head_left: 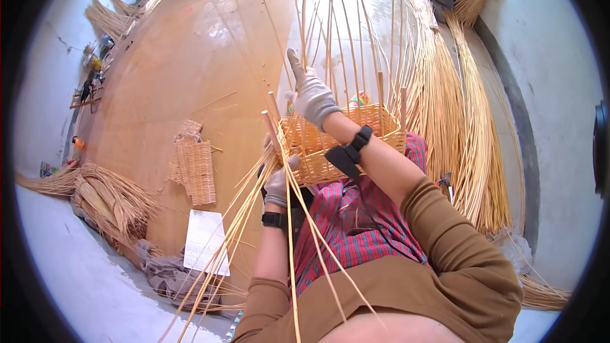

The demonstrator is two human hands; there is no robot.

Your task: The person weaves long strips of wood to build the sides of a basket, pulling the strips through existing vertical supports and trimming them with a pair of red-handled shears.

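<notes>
Steadying a part-woven basket over the lap seems to be the left hand's share of the weaving.

Item, lower centre of the frame: striped cloth (324,216) over the lap, beneath the basket.

Item, lower left of centre: loose strands (291,248), fanned toward the bottom edge. Best fed singly and untwisted, since a crossed pair would likely leave a lump.

Item, centre left: left hand (277,185), gloved, closed about the basket's left end where the strands gather; its exact hold on each cannot be told. Firm, even pressure there should stop the rows from slackening.

Item, centre: basket (308,164), pale, open-topped, low-walled, with a thick peg (272,130) at its left end. Rows should be pressed down evenly and turned snugly round the peg.

Item, above the basket's rim: right hand (312,96), gloved, one digit extended upward; whether it pinches a rod cannot be told.

Item, upper centre: tall upright rods (330,32), several leaning. Worth parting gently; a hard bend may crack one.

Item, upper right: long stalks (438,101), heaped.
</notes>
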